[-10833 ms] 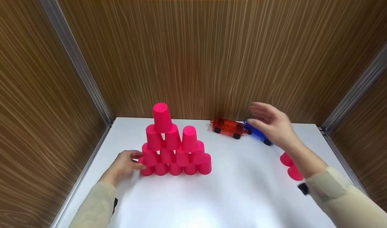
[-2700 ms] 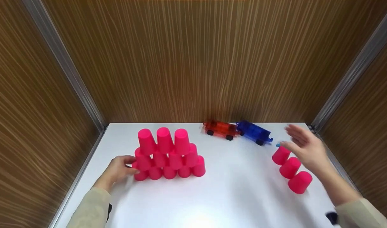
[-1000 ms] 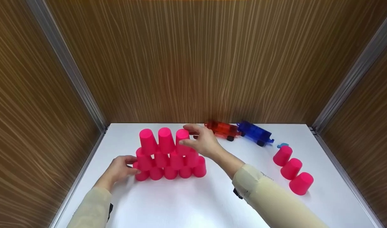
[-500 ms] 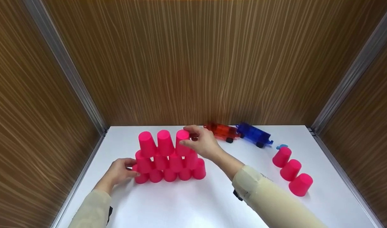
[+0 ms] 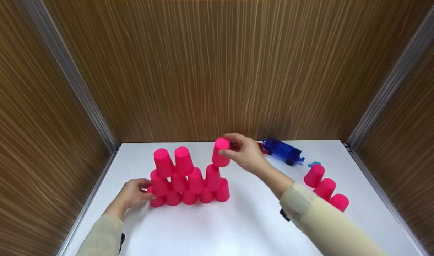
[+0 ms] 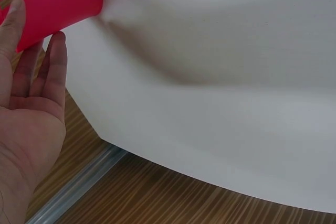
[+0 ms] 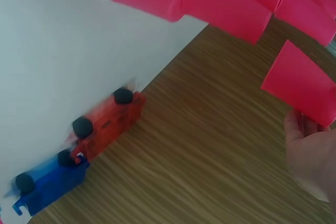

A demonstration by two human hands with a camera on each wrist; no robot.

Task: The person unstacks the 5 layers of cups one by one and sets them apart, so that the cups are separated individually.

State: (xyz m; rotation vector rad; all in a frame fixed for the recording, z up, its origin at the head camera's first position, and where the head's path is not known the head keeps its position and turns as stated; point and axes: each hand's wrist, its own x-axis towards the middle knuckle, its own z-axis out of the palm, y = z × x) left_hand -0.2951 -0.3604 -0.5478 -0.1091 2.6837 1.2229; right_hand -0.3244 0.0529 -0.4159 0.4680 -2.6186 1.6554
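Grips a pink cup (image 5: 220,156) in the right hand (image 5: 248,153), with the thumb on the near side and the fingers on the far side; holds it base up, nearly upright, over the right end of a stack of pink cups (image 5: 196,182), apart from that stack in the right wrist view. Holds the end cup (image 5: 157,202) of the bottom row, at the left edge of the stack, between the thumb and fingers of the left hand (image 5: 132,195). Has the stack between the two hands, all base up, with five in the bottom row, four in the middle row and two on top, nearer the left hand. Wears pale sleeves (image 5: 102,234) on both forearms, with a black item (image 5: 284,214) at the cuff. Has a red car (image 7: 107,123) just behind the right hand, largely covered in the head view, and a blue car (image 5: 282,149) at its right end, hooked or merely touching, cannot tell which. Has a small light-blue piece (image 5: 314,164) farther to the right of the right hand, beside the first of three pink cups (image 5: 314,176) in a slanting line, base up, partly hidden by the right sleeve at the near end. Works over a white table (image 5: 188,227), with wood-grain panels (image 5: 202,71) beyond both hands.
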